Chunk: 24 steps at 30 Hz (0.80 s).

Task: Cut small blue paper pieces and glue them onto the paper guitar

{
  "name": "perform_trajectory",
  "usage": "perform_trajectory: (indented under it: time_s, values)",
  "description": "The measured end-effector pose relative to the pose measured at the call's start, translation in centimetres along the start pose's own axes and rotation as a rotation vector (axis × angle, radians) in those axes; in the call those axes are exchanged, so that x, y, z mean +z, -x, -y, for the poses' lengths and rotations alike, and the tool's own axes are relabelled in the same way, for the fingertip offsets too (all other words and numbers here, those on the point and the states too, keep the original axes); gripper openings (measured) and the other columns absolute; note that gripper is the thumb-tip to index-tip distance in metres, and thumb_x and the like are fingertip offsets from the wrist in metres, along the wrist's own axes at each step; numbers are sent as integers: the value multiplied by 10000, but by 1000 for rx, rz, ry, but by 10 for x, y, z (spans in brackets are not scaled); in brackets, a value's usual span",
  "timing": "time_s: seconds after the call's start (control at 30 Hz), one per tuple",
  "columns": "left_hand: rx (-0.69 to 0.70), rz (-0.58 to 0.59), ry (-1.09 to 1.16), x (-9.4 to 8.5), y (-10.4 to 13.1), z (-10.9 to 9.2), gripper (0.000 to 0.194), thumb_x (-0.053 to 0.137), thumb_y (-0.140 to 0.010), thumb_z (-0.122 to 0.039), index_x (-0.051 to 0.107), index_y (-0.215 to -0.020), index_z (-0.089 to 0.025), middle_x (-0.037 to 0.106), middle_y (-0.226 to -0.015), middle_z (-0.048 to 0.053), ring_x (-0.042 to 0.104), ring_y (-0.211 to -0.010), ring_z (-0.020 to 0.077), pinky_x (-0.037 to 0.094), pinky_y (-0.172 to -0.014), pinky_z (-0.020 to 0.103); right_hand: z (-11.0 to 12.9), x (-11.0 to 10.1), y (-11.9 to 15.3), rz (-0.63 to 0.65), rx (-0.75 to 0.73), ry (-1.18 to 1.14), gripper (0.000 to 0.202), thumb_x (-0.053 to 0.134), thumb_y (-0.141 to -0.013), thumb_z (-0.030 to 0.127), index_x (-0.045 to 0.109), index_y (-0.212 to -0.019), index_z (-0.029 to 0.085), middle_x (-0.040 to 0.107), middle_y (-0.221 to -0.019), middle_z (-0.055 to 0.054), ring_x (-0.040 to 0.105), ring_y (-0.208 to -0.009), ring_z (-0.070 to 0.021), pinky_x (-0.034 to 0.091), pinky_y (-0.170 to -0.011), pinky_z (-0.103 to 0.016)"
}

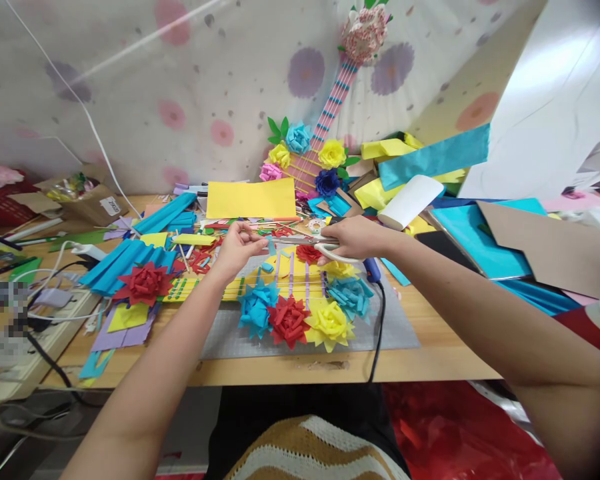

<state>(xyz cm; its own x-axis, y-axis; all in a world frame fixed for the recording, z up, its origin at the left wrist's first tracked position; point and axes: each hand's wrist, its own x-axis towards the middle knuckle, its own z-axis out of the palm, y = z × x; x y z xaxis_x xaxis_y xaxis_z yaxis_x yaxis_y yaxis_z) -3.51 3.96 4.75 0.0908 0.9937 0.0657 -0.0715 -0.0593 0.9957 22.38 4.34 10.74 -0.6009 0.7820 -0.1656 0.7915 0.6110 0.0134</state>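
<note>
My right hand [353, 238] grips a pair of scissors [325, 252] with white handles, the blades pointing left. Close to the blade tips, my left hand [240, 248] has its thumb and fingers pinched together; what they hold is too small to make out. Below both hands lies a yellow paper guitar [220, 289] with purple strips and thin strings. Along its body sit a blue paper flower [258, 307], a red one [289, 321], a yellow one [329, 323] and a teal one [351, 295]. Another red flower [145, 283] is at the neck's left end.
A blue glue gun [372, 269] with a black cord lies right of the guitar on a grey cutting mat [395, 330]. A pink paper guitar [330, 113] leans on the wall. Yellow card [251, 199], cardboard [555, 240] and a power strip [55, 340] surround the work area.
</note>
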Motion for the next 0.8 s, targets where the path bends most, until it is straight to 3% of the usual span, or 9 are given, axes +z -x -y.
perform_trajectory:
  time_s: [0.8]
  values:
    - [42, -47, 11, -1, -1, -2, 539, 812, -514, -258, 367, -813, -202, 597, -625, -81, 643, -656, 121, 576, -617, 300, -2, 1, -4, 9, -5, -25, 586, 396, -732, 754, 563, -772, 194, 621, -735, -67, 485, -609, -159, 214, -529, -264]
